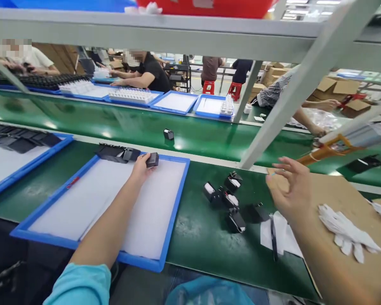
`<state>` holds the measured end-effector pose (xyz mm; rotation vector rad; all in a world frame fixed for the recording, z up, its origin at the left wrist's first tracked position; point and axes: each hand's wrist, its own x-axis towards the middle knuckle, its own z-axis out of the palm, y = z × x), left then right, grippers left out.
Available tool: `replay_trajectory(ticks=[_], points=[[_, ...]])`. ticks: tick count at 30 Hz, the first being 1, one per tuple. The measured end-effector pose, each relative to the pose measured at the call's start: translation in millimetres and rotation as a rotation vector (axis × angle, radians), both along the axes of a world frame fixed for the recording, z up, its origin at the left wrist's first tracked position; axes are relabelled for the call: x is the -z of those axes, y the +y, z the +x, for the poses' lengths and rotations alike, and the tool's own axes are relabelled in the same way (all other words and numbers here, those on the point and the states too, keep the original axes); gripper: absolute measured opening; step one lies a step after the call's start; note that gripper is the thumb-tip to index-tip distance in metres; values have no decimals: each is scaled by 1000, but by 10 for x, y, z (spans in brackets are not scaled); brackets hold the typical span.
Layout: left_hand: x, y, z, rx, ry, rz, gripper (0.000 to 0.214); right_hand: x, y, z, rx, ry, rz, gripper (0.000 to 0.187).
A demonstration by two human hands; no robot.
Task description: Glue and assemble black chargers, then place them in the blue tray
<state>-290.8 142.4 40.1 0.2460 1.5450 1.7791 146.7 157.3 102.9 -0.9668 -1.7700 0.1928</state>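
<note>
My left hand (142,168) reaches over a blue-rimmed white tray (174,199) and is closed on a small black box-shaped part (153,159) at the tray's far edge, beside a short row of the same black parts (116,152). My right hand (290,186) hovers above the green table with fingers spread and empty, just right of a loose pile of black parts with white faces (230,199). A black pen (273,237) lies on a white paper below that hand.
One black part (168,134) rides on the green conveyor belt (114,123). A cardboard sheet (352,237) with white gloves (346,231) lies at right. A second blue tray (25,165) sits at left. A grey frame strut (292,89) slants across. Other people work at the far side.
</note>
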Motion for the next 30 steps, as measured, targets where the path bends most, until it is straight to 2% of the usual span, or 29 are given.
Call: replay_trajectory(ticks=[3, 4, 6, 8, 11, 13, 15, 18, 22, 26, 30], points=[[-19, -32, -74, -5, -21, 26, 13, -283, 382, -874, -316, -366, -114, 48], [-41, -50, -92, -8, -29, 39, 14, -328, 540, -1231, -391, -506, -170, 49], [-91, -96, -119, -15, -47, 71, 14, -334, 852, -1983, -451, -740, -236, 54], [-133, -145, -130, -23, -67, 112, 16, -257, 1115, -2714, -441, -880, -302, 61], [-162, -191, -114, -19, -120, 166, 21, -64, 1369, -3608, -412, -906, -313, 61], [-172, -203, -80, 16, -173, 189, 23, 79, 1463, -4006, -379, -899, -324, 57], [-198, -217, -30, 74, -226, 206, 24, 211, 1533, -4236, -359, -900, -348, 47], [-277, -272, 54, 187, -333, 300, 25, 338, 1640, -4319, -356, -923, -386, 35], [-396, -371, 124, 318, -409, 448, 26, 284, 1776, -4069, -377, -946, -369, 34], [-452, -395, 152, 339, -398, 468, 24, 63, 1757, -3435, -430, -987, -316, 34], [-473, -375, 219, 306, -358, 417, 20, -40, 1389, -2536, -513, -1039, -346, 19]])
